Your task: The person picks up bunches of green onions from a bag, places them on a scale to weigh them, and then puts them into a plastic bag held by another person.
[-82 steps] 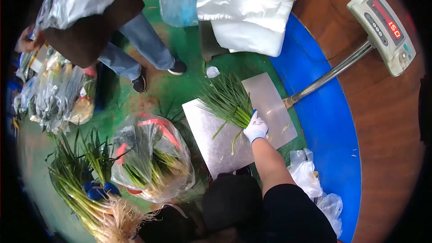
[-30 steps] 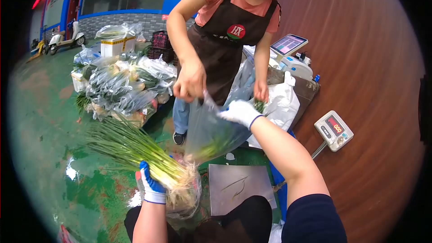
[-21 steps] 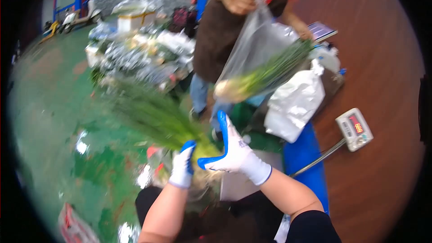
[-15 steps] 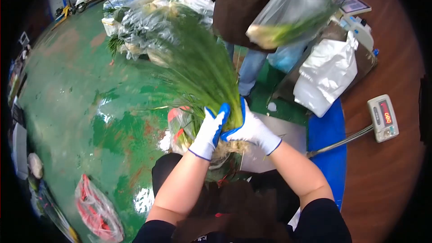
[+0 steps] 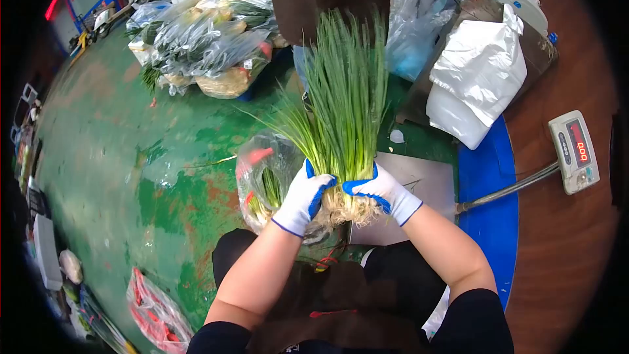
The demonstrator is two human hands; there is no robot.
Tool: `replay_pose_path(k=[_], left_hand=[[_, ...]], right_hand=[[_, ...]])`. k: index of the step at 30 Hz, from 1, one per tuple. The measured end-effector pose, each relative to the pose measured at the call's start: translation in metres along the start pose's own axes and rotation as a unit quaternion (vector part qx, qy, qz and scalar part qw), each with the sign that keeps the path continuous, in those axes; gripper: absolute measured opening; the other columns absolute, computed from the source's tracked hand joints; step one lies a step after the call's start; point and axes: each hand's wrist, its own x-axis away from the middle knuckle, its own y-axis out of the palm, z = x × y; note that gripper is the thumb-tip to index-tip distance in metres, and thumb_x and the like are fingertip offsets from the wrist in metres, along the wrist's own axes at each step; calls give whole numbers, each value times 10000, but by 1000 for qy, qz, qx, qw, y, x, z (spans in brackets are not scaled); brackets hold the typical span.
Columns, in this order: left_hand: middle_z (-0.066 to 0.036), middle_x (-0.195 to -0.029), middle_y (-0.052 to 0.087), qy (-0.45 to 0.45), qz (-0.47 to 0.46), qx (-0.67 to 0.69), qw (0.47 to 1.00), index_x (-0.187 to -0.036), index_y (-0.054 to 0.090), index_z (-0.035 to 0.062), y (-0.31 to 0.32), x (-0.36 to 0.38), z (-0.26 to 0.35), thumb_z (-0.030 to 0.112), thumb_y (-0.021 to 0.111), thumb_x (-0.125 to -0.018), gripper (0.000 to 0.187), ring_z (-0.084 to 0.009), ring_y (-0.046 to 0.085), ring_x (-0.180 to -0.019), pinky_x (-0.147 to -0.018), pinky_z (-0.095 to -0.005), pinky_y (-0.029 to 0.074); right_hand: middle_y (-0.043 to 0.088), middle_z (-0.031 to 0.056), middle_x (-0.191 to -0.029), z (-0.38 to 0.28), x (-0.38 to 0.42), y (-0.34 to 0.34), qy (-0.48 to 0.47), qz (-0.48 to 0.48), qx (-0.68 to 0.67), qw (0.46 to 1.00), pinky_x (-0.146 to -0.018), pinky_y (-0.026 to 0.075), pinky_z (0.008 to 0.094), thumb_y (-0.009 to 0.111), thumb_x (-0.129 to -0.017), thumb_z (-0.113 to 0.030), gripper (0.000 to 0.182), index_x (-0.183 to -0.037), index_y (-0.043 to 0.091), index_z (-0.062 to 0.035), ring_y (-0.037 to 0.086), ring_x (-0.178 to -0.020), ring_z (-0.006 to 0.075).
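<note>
A big bunch of green onions stands upright in front of me, leaves up and pale hairy roots down. Both hands wear white gloves with blue palms. My left hand is wrapped round the left side of the bunch, near the stem bases. On the right side, my right hand grips the stems just above the roots. Below and behind the bunch lies the metal scale platform. Left of my left hand, an open clear plastic bag with red marks has more green onions inside.
The scale display stands on a bent pole at the right. A stack of silvery plastic bags lies beyond it. Bagged vegetables are heaped at the back left. A person in a brown apron stands opposite. The green floor looks wet.
The bunch has swung from leaning left to upright, and its leaves have spread. My hands have moved slightly apart on it. The bag the person opposite held has moved up, mostly out of sight.
</note>
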Motion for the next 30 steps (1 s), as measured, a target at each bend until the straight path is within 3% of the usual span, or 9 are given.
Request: replay_pose_path(k=[5,8,13,15,19,21,23,27,30], left_hand=[[-91,-1190,568,72,47,-47,995,-1298,417,26,19,-9,-31,-142,498,-712,615,-204,578,-1029,-882,-300,458],[-91,-1128,602,-1,70,-52,996,-1245,466,27,24,-18,-29,-194,523,-714,578,-210,602,-986,-836,-306,485],[-110,-1108,605,25,104,-75,991,-1211,481,26,32,-30,-46,-196,522,-685,572,-224,613,-957,-827,-328,503],[-113,-1106,603,96,126,13,987,-1216,470,34,29,-35,-55,-184,514,-679,581,-241,615,-955,-839,-351,508],[-113,-1043,614,34,110,177,977,-1185,491,54,2,-49,-59,-76,492,-735,469,-280,622,-913,-812,-431,536],[-128,-967,623,3,112,255,960,-1055,549,16,-6,-56,-57,47,514,-812,247,-304,623,-903,-844,-438,522],[-130,-960,624,-21,100,267,958,-1008,560,5,-1,-48,-35,107,525,-842,198,-303,616,-911,-859,-434,517],[-96,-953,631,97,109,154,977,-939,595,32,-32,-46,-13,98,532,-841,134,-227,612,-909,-859,-359,494],[-95,-968,644,174,136,31,975,-935,605,31,-56,-31,8,109,501,-869,146,-205,615,-885,-831,-338,495]], right_hand=[[593,93,-1109,7,1,-25,-21,14,7,1000,-805,522,329,676,-648,132,726,-1286,378,-43,612,-956,192],[615,73,-1041,-1,7,-37,-15,26,-1,1000,-774,515,312,679,-650,97,610,-1211,471,-27,609,-908,164],[637,56,-934,-2,12,-46,-4,108,-37,993,-711,512,277,685,-656,59,445,-1079,566,-11,612,-791,137],[644,59,-882,1,8,-50,-59,105,-67,990,-707,515,270,681,-659,68,417,-1053,571,-11,622,-768,138],[665,103,-919,-3,5,-80,-59,157,-148,975,-748,527,282,642,-746,-33,253,-995,613,2,646,-821,177],[667,99,-919,-1,8,-100,-51,230,-186,954,-768,531,311,621,-766,-48,237,-996,613,10,645,-838,196],[662,125,-940,-1,14,-136,-6,141,-335,932,-809,533,375,599,-780,-46,242,-1012,610,24,646,-866,252],[657,129,-966,13,42,-214,5,180,-214,960,-804,533,382,623,-728,38,313,-1039,590,38,650,-868,250],[649,116,-988,85,51,-285,-5,310,138,941,-809,523,368,701,-616,29,498,-1096,572,-10,641,-891,250]])
